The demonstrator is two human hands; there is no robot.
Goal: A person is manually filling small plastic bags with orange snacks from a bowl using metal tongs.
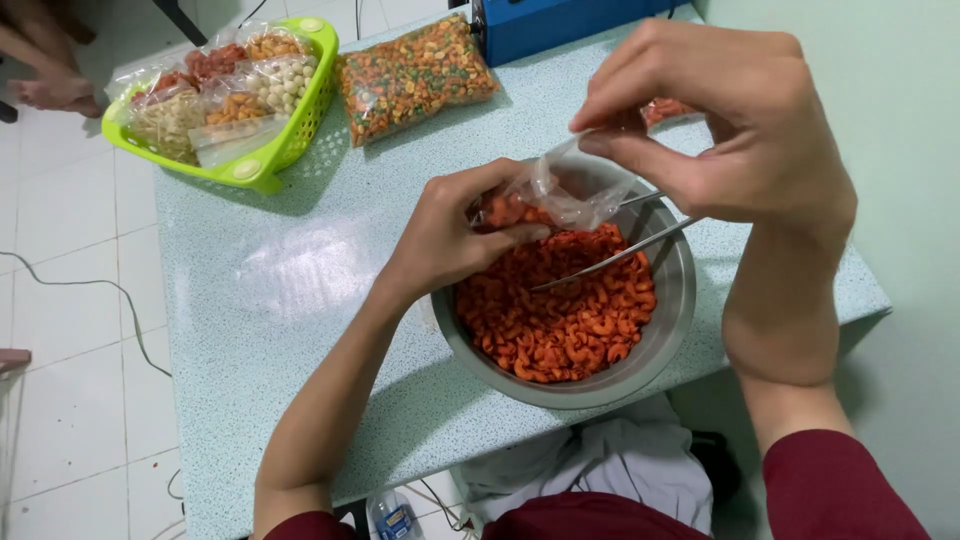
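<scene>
We've got the clear plastic bag (560, 195) over the steel bowl (672, 320) of orange macaroni snacks (560, 310). Our left hand (450, 235) is curled shut round the bag's filled lower end; our right hand (730, 120) pinches its top edge, fingers closed. Metal spoon (615, 257) rests in the bowl. Green basket (300, 130) of packed snacks sits at the table's (290, 290) far-left corner.

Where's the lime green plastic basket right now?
In the head view, the lime green plastic basket sits at the speckled table's far left corner, left of the mixed-snack bag.
</scene>
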